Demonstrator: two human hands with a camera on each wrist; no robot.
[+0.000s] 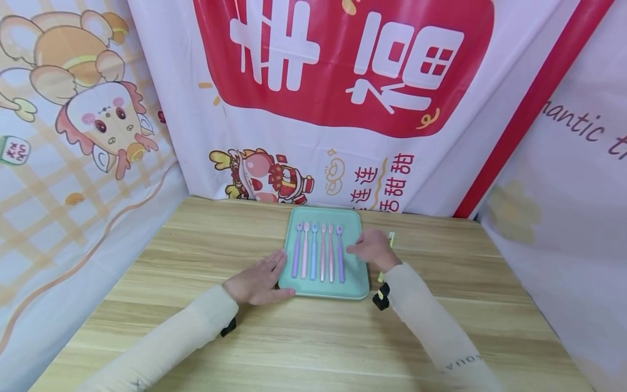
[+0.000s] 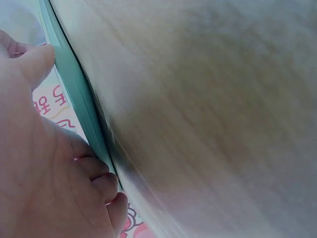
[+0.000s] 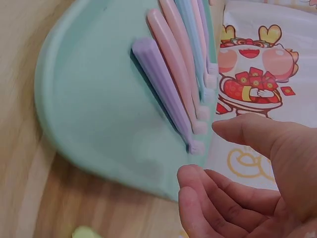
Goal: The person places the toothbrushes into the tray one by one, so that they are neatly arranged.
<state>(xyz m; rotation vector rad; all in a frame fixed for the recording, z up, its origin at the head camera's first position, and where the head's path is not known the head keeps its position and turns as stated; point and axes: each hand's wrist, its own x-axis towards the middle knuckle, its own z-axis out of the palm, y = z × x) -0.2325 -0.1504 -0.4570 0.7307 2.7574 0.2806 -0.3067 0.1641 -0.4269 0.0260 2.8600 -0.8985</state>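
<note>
A mint-green tray [image 1: 356, 280] lies on the wooden table, bearing a row of several toothbrushes, heads away from me. From the left come a purple toothbrush [image 1: 296, 256], a pink one [image 1: 305, 256] and a blue one [image 1: 314, 256]. Two more pink ones follow, then another purple toothbrush [image 3: 163, 94] at the right end. My left hand [image 1: 258, 280] touches the tray's left edge, fingers extended. Over the tray's right side, my right hand [image 1: 374, 249] has thumb and fingertips apart, holding nothing, near the purple brush's head.
A yellow toothbrush [image 1: 391, 239] lies on the table right of the tray, partly hidden by my right hand and wrist. Behind the wooden table [image 1: 318, 343] hangs a red and white banner [image 1: 338, 117]. Printed cloths [image 1: 88, 179] line both sides.
</note>
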